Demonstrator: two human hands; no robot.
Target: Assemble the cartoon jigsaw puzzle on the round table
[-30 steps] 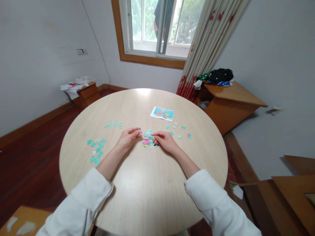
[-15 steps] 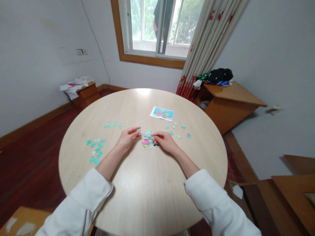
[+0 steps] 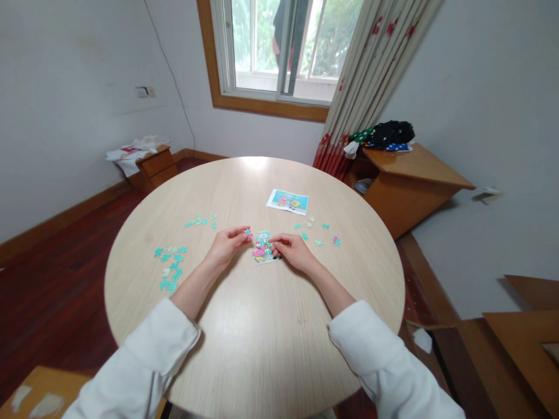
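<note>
My left hand [image 3: 227, 247] pinches a small pink and teal puzzle piece [image 3: 248, 234] between thumb and fingertips, just left of the partly joined jigsaw puzzle [image 3: 261, 251]. That joined section lies flat on the table and shows pink, teal, white and some yellow. Over its right edge rests my right hand [image 3: 293, 250], with thumb and fingers drawn together; whatever they may hold is hidden. The hand covers part of the puzzle's right side.
Loose teal and pale pieces lie at the left [image 3: 174, 266], farther back left [image 3: 201, 221] and at the right [image 3: 318, 243]. A picture sheet [image 3: 288, 201] lies beyond the puzzle. The round table [image 3: 262, 349] has a wooden cabinet [image 3: 414, 174] behind its right side.
The piece in my left hand has turned slightly and now shows more teal on its top. My right hand stays at the puzzle's right edge.
</note>
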